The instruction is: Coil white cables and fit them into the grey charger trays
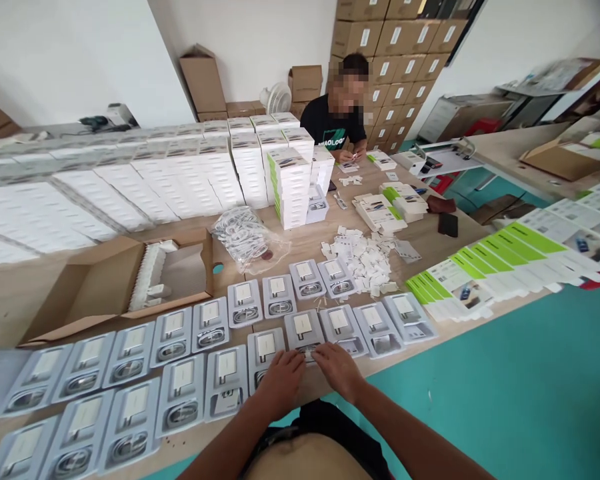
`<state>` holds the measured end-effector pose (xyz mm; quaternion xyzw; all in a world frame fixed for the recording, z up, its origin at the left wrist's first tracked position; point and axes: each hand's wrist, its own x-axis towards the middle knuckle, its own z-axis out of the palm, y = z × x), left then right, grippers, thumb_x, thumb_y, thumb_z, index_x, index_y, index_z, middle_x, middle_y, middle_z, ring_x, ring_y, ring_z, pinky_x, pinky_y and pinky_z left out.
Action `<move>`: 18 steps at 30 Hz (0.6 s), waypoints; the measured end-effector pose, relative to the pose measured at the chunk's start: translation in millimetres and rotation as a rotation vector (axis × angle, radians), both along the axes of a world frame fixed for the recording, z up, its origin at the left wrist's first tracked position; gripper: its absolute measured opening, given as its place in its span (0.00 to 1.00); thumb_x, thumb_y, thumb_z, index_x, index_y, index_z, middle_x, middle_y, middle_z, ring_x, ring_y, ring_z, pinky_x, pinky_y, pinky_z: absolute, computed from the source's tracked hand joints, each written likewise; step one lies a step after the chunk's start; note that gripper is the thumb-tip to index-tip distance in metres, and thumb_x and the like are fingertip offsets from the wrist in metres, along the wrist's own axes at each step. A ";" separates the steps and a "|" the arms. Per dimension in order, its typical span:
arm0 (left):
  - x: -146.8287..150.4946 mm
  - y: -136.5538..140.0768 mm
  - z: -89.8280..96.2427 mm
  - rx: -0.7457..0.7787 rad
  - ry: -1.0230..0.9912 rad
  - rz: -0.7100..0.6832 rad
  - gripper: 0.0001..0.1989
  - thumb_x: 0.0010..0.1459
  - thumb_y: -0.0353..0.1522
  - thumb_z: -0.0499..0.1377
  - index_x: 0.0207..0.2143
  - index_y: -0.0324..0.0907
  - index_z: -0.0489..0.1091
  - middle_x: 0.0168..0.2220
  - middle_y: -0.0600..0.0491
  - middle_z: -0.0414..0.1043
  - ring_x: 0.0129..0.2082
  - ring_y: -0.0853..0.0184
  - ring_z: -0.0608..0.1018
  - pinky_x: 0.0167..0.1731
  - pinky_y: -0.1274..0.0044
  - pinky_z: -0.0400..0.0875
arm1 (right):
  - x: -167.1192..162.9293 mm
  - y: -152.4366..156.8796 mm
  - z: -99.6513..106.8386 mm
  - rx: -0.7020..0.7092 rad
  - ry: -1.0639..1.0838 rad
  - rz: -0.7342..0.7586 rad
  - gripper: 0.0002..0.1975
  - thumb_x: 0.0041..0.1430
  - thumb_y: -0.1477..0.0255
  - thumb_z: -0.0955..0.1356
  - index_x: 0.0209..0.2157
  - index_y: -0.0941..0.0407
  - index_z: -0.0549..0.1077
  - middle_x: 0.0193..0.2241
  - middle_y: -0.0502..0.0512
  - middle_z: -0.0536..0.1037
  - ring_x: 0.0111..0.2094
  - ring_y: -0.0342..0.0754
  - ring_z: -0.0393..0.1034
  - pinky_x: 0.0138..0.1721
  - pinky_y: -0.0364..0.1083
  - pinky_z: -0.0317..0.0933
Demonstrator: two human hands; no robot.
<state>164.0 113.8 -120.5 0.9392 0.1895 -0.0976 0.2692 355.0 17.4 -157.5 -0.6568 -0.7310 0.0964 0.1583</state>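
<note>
Both of my hands are at the lower end of a grey plastic tray (286, 324) in the front row, which has a white charger (303, 325) in its upper compartment. My left hand (284, 375) has its fingers closed at a coiled grey cable (307, 351) in the lower compartment. From the other side, the fingertips of my right hand (338, 368) close on the same cable, which my fingers partly cover. To the left stands a tray with a charger (267, 346), its lower part hidden by my left hand. On the right, a tray (341, 343) holds a charger but shows no coil.
Rows of filled trays (179, 418) stretch left. Behind them are an open carton (100, 280), a bag of cables (245, 233) and loose white pieces (365, 260). Printed boxes (500, 260) lie right. A co-worker (337, 120) sits across the table beside stacked white boxes (290, 190).
</note>
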 end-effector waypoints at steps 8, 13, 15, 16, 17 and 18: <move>15.0 -11.6 5.8 0.021 0.110 0.064 0.27 0.57 0.34 0.53 0.60 0.39 0.59 0.60 0.45 0.63 0.63 0.55 0.56 0.64 0.55 0.39 | -3.3 8.0 6.0 -0.078 -0.122 0.127 0.04 0.56 0.78 0.67 0.33 0.59 0.74 0.32 0.58 0.76 0.42 0.54 0.66 0.53 0.55 0.52; -7.1 -11.0 28.0 -0.028 0.032 0.254 0.29 0.54 0.28 0.54 0.59 0.49 0.60 0.62 0.51 0.61 0.62 0.59 0.61 0.64 0.57 0.44 | 16.6 21.6 34.3 -0.109 0.115 0.107 0.07 0.57 0.78 0.66 0.36 0.55 0.75 0.37 0.55 0.78 0.44 0.53 0.66 0.51 0.53 0.55; -32.9 -17.0 30.4 -0.036 -0.026 0.446 0.25 0.58 0.30 0.51 0.58 0.52 0.62 0.61 0.52 0.63 0.61 0.60 0.64 0.63 0.60 0.53 | 32.3 36.9 47.8 -0.110 0.221 0.048 0.11 0.57 0.79 0.65 0.40 0.53 0.75 0.41 0.55 0.77 0.46 0.52 0.66 0.51 0.53 0.56; -48.2 -22.3 30.9 -0.048 -0.050 0.553 0.23 0.61 0.33 0.49 0.59 0.53 0.61 0.61 0.52 0.63 0.61 0.59 0.64 0.62 0.62 0.58 | 40.3 49.8 53.8 -0.105 0.257 0.035 0.13 0.57 0.79 0.65 0.42 0.53 0.75 0.43 0.55 0.77 0.47 0.53 0.66 0.52 0.53 0.56; -63.9 -29.0 31.7 -0.056 -0.070 0.670 0.23 0.62 0.37 0.48 0.59 0.56 0.62 0.61 0.52 0.63 0.60 0.58 0.66 0.59 0.64 0.62 | 47.3 67.0 59.3 -0.088 0.283 0.034 0.14 0.57 0.79 0.64 0.43 0.54 0.75 0.44 0.56 0.77 0.48 0.53 0.66 0.52 0.53 0.57; -79.1 -37.3 33.4 -0.071 -0.079 0.775 0.22 0.61 0.39 0.48 0.58 0.58 0.63 0.59 0.53 0.65 0.58 0.57 0.68 0.57 0.65 0.66 | 52.9 88.6 64.2 -0.063 0.301 0.042 0.15 0.58 0.79 0.63 0.44 0.54 0.75 0.46 0.57 0.76 0.49 0.53 0.66 0.53 0.53 0.58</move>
